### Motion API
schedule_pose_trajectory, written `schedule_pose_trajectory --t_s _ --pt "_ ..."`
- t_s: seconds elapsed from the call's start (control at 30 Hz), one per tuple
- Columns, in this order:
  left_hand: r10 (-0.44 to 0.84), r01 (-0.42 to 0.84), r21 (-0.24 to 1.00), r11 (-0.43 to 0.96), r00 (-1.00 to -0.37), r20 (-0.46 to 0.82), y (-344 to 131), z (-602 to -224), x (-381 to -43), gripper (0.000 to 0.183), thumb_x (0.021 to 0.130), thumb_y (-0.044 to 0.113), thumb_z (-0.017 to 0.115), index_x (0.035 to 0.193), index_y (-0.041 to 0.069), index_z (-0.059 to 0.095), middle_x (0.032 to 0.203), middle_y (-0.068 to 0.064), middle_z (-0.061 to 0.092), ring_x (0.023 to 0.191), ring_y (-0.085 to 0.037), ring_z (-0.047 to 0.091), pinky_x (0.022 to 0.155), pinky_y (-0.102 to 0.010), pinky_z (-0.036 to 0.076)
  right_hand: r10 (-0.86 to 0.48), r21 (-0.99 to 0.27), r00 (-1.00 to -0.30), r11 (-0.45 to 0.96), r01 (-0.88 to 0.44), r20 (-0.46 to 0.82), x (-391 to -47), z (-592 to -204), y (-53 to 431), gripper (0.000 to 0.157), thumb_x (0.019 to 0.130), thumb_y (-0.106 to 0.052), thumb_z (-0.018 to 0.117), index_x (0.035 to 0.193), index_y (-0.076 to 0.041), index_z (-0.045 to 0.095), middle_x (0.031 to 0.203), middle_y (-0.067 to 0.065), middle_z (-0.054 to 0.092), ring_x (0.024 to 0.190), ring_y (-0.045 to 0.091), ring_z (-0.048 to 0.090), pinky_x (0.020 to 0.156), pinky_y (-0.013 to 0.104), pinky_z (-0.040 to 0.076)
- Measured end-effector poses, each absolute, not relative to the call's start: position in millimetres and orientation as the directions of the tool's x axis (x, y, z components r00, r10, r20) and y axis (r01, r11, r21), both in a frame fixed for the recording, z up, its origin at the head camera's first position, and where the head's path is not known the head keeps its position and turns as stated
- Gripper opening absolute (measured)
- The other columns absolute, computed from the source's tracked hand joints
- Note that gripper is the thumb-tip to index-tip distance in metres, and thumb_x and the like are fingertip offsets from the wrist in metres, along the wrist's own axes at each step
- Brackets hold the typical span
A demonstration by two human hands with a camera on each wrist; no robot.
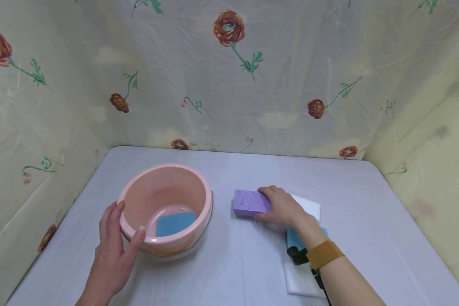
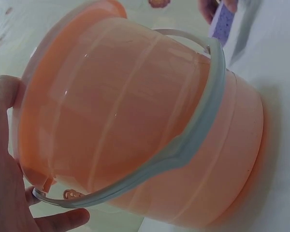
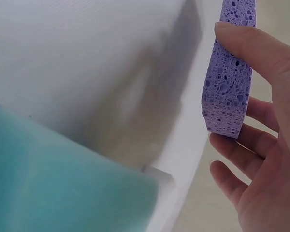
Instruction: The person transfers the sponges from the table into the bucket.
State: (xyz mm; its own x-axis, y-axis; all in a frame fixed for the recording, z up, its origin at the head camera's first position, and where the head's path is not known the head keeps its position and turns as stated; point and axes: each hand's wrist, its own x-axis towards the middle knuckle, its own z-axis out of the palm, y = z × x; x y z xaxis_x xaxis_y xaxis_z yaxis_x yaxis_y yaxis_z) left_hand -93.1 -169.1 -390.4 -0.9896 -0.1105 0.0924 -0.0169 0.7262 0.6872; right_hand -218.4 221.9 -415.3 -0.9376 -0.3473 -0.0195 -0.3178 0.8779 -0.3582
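Observation:
My left hand (image 1: 112, 250) holds the near left rim of a pink plastic bucket (image 1: 168, 168), fingers at its left side and thumb over the front edge. The bucket's grey handle (image 2: 183, 145) hangs down along its outer wall. A flat blue sponge (image 1: 175, 223) lies on the bucket floor. To the right of the bucket, my right hand (image 1: 281, 206) pinches a purple porous sponge (image 1: 250, 202) by its right end, thumb on one side and fingers on the other. In the right wrist view the sponge's shadow falls on the white table beside it.
Under my right forearm lies a light blue block (image 1: 293, 240), partly hidden. White flat pads (image 1: 307, 207) show beyond it, and another white pad (image 1: 302, 280) lies nearer me. Floral curtains (image 1: 229, 85) enclose the white-covered table (image 1: 252, 170) at the back and sides.

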Motion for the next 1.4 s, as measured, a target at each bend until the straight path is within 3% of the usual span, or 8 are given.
schedule_pose_trajectory --t_s 1.4 --pt "-0.102 0.0 0.693 0.721 -0.989 0.105 -170 -391 -95 0.081 0.103 0.048 0.049 0.162 0.017 0.001 0.165 -0.013 -0.002 0.137 -0.048 0.034 0.101 -0.07 0.034 -0.33 -0.385 -0.929 0.846 -0.37 0.166 -199 -338 197 0.082 0.084 -0.042 0.081 0.147 -0.003 0.048 0.143 0.019 0.052 0.126 0.036 0.05 0.103 0.053 0.045"
